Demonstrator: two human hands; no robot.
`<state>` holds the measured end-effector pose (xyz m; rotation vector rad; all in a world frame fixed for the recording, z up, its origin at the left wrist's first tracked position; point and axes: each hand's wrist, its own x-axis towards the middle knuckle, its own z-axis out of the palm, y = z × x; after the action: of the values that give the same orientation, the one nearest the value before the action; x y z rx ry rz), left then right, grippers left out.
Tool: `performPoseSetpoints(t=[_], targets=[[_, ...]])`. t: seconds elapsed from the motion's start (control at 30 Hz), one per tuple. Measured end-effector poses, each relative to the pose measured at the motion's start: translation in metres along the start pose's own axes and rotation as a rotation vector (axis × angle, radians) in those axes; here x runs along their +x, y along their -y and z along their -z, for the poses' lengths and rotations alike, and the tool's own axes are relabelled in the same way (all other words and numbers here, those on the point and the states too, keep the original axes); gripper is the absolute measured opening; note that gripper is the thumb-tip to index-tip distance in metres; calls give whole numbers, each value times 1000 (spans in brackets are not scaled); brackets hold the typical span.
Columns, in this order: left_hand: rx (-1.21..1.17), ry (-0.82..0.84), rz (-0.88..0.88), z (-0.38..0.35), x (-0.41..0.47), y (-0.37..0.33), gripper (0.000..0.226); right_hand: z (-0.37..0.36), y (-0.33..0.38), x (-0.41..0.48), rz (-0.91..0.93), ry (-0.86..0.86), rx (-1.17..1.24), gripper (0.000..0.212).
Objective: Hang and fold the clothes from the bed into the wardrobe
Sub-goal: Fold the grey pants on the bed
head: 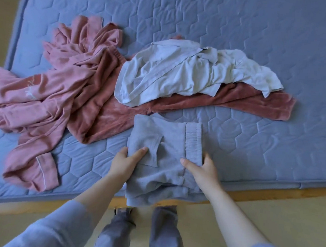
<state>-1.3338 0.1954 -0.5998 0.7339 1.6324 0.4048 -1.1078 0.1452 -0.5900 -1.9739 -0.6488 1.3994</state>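
A folded grey pair of trousers [168, 143] lies at the near edge of the bed, its lower end hanging over the edge. My left hand [125, 162] grips its left side, thumb on top. My right hand [201, 170] grips the right side by the waistband, thumb on top as well. Behind it a white crumpled shirt [181, 76] lies on a dark pink velvety garment [228, 102]. A light pink pyjama set [50, 87] sprawls on the left.
The blue quilted mattress [262, 33] sits on a wooden frame [269, 194]. Beige floor runs along the near side and the left. My own legs in grey trousers [141, 234] stand against the bed edge.
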Motion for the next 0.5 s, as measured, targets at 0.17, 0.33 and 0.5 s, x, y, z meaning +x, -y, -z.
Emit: performPoseSetpoints(t=[0.17, 0.33, 0.5], targets=[[65, 79, -190, 14, -54, -71, 30, 24, 57, -55, 123, -100, 28, 27], [118, 305, -368, 16, -117, -160, 66, 67, 128, -116, 228, -200, 141, 34], [107, 530, -521, -9, -191, -243, 72, 134, 194, -176, 352, -340, 313, 31]])
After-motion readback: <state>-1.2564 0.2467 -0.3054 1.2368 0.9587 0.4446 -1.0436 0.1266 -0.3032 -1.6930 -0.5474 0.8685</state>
